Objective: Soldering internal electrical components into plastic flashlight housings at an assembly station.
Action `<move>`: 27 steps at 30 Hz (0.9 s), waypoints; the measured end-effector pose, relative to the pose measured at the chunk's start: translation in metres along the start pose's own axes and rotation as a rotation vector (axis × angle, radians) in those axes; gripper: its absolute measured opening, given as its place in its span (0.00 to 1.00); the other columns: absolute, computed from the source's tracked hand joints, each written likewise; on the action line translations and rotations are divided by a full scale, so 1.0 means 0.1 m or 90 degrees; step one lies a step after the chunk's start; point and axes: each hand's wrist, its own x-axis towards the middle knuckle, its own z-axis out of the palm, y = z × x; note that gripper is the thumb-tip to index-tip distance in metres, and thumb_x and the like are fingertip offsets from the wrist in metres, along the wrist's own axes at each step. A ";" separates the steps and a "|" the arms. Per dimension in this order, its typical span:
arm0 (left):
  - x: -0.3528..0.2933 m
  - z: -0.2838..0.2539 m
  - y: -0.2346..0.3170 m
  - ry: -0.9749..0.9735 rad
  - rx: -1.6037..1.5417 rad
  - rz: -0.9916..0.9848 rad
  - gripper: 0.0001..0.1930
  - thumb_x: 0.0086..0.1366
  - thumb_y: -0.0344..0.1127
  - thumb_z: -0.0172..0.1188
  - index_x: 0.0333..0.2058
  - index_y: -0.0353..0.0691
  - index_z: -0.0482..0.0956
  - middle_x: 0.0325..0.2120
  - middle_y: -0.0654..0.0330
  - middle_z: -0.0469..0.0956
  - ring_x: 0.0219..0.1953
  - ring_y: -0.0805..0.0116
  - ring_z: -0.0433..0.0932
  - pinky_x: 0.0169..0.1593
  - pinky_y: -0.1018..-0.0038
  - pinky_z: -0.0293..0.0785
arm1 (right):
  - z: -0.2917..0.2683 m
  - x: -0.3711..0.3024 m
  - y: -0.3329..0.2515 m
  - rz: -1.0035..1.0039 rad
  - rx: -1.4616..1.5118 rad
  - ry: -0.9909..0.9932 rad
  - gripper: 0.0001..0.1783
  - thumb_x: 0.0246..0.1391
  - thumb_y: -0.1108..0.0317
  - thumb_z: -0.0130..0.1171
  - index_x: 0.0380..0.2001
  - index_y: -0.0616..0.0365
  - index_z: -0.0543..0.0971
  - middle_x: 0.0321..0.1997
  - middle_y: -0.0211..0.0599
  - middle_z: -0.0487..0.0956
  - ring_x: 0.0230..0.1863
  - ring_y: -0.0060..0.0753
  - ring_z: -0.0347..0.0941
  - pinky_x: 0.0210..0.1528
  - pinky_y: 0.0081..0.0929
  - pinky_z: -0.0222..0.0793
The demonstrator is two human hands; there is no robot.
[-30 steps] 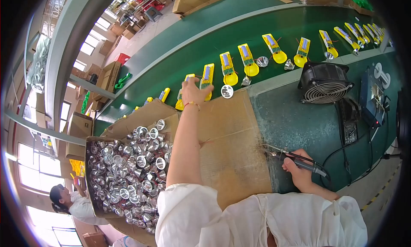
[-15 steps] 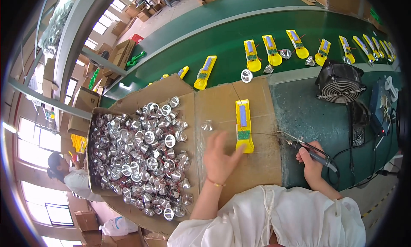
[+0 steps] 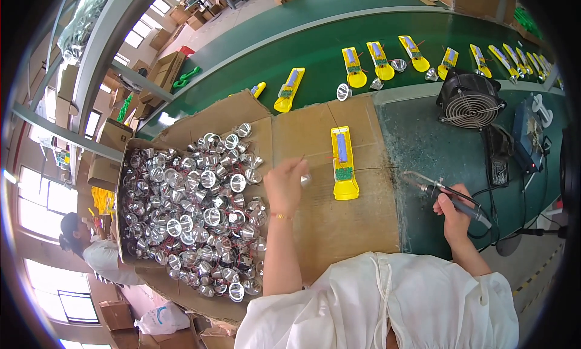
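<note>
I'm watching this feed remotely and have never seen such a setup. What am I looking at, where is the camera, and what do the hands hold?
There is no machine here: the one view comes from a wide camera worn on a person's head, looking down, so straight edges bend.

The left hand pinches a small silver reflector cup over a sheet of cardboard. The right hand grips a soldering iron, its tip toward a yellow flashlight half lying open on the cardboard.

To the left, a cardboard box is full of silver reflector cups. Beyond runs a green conveyor belt carrying more yellow halves. A black fan stands on the right.
</note>
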 end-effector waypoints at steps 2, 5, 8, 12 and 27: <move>-0.22 -0.03 0.22 -0.069 -0.340 -0.199 0.08 0.56 0.31 0.60 0.29 0.30 0.78 0.20 0.61 0.78 0.21 0.79 0.73 0.24 0.82 0.68 | -0.01 -0.03 -0.01 -0.003 0.011 -0.055 0.08 0.47 0.71 0.58 0.27 0.62 0.70 0.20 0.34 0.73 0.19 0.20 0.69 0.20 0.17 0.67; -0.43 0.08 0.27 -0.102 -0.348 -0.241 0.08 0.56 0.29 0.60 0.30 0.28 0.77 0.20 0.59 0.78 0.21 0.77 0.74 0.25 0.83 0.68 | 0.21 -0.07 -0.01 -0.046 -0.019 -0.117 0.09 0.44 0.70 0.62 0.25 0.61 0.73 0.20 0.32 0.74 0.19 0.18 0.69 0.22 0.17 0.64; -0.52 0.22 0.23 -0.070 -0.307 -0.246 0.09 0.56 0.31 0.60 0.28 0.29 0.77 0.19 0.59 0.78 0.21 0.78 0.74 0.25 0.81 0.69 | 0.54 -0.03 -0.08 -0.189 -0.141 -0.134 0.09 0.43 0.68 0.63 0.26 0.60 0.75 0.19 0.30 0.74 0.20 0.15 0.67 0.23 0.18 0.62; -0.52 0.42 0.06 -0.070 -0.223 -0.196 0.10 0.55 0.34 0.61 0.26 0.31 0.78 0.18 0.58 0.77 0.19 0.76 0.74 0.25 0.78 0.69 | 0.81 0.08 -0.01 -0.068 -0.095 -0.163 0.08 0.46 0.71 0.60 0.28 0.61 0.72 0.22 0.32 0.76 0.24 0.18 0.71 0.27 0.17 0.66; -0.49 0.44 0.12 -0.071 -0.122 -0.194 0.10 0.52 0.35 0.63 0.23 0.32 0.78 0.22 0.52 0.77 0.24 0.64 0.76 0.30 0.72 0.70 | 0.96 0.14 0.13 -0.039 -0.070 -0.159 0.07 0.48 0.71 0.59 0.27 0.61 0.71 0.21 0.33 0.76 0.23 0.17 0.72 0.26 0.15 0.68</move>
